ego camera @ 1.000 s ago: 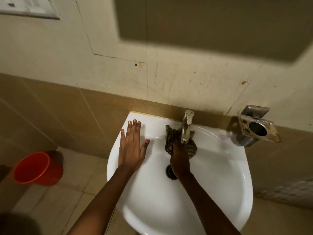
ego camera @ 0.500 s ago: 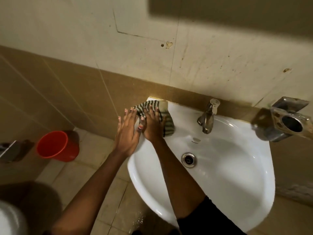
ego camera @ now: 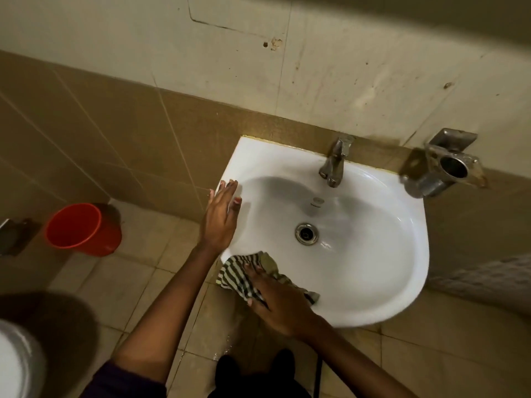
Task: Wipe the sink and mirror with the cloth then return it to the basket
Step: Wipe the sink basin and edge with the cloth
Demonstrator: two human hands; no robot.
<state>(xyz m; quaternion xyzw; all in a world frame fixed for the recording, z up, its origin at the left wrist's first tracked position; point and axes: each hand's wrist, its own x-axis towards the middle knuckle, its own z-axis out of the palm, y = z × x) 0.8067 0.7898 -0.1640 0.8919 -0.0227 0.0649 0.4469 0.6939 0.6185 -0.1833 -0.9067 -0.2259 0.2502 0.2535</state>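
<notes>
A white wall-mounted sink [ego camera: 396,254] fills the middle right, with a metal tap [ego camera: 334,163] at its back and a drain [ego camera: 307,233] in the bowl. My right hand [ego camera: 275,300] presses a striped dark-and-white cloth [ego camera: 241,274] flat onto the sink's front-left rim. My left hand [ego camera: 219,216] rests flat with fingers spread on the left rim, holding nothing. No mirror or basket is in view.
A metal holder [ego camera: 448,168] is fixed to the wall right of the sink. A red bucket [ego camera: 82,229] stands on the tiled floor at the left. A white rounded object [ego camera: 17,366] shows at the bottom left. The floor under the sink looks wet.
My right hand has slid the cloth from beside the tap to the back-left corner, then down the left rim to the front-left edge. My left hand stays on the left rim.
</notes>
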